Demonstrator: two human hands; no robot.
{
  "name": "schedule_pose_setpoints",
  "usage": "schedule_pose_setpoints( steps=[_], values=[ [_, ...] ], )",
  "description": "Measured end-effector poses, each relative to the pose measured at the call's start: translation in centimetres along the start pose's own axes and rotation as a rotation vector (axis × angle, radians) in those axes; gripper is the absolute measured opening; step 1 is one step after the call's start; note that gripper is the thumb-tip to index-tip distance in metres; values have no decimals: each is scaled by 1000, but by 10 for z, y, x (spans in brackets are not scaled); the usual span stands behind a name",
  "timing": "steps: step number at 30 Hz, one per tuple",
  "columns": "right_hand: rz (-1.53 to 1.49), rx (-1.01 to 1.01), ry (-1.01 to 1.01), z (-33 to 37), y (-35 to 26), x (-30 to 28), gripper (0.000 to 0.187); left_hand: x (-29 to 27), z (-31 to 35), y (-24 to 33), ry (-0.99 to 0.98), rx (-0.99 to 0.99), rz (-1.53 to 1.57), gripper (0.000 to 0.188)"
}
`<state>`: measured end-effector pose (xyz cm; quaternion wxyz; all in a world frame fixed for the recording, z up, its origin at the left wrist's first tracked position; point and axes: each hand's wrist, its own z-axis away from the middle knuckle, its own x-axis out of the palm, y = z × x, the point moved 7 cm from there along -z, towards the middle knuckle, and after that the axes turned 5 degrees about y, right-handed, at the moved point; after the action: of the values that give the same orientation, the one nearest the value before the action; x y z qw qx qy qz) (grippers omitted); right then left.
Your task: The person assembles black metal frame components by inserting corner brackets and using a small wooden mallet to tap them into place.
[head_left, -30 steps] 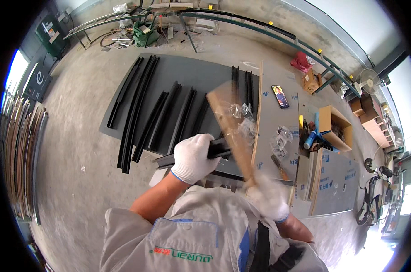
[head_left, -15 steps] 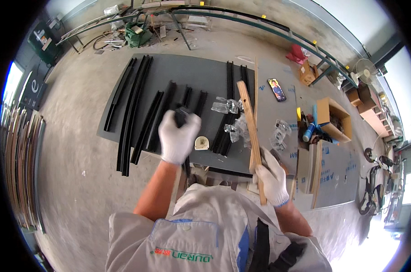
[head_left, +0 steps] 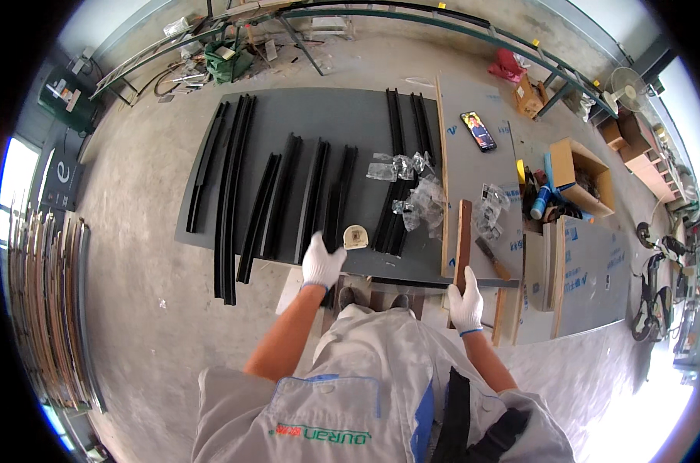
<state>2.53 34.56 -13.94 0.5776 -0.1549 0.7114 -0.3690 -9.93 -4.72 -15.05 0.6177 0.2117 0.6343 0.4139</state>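
Note:
My left hand (head_left: 323, 262), in a white glove, is at the near edge of the dark grey panel. Its thumb and fingers lie on either side of a black channel profile (head_left: 335, 208), whose near end reaches past the edge below the hand. Just right of it lies a pale, round-topped tape measure (head_left: 355, 238). My gloved right hand (head_left: 466, 307) grips the lower part of a brown wooden strip (head_left: 463, 231), which points away from me. A wooden-handled tool (head_left: 493, 258) lies to the right of the strip.
More black profiles (head_left: 234, 193) lie lengthwise on the dark panel (head_left: 288, 108). Crumpled clear plastic bags (head_left: 423, 202) lie right of centre. A phone (head_left: 478, 131) rests on the right-hand panel. Beyond stand an open cardboard box (head_left: 578, 177) and a blue can (head_left: 541, 202).
My left hand has come nearer and lower, with the black profile now along the panel. My right hand has lowered the wooden strip toward me and turned it more upright in view.

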Motion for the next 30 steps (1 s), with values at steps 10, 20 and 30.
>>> schedule_pose_setpoints(
  steps=[10, 20, 30],
  values=[
    [-50, 110, 32, -2, -18, 1, 63, 45, -135, 17, -42, -55, -583, 66],
    [-35, 94, 72, 10, -4, 5, 62, 48, -150, 19, 15, 68, -574, 56],
    [210, 144, 24, -34, 4, 15, 64, 54, -153, -8, -98, -1, -590, 58]
  ],
)
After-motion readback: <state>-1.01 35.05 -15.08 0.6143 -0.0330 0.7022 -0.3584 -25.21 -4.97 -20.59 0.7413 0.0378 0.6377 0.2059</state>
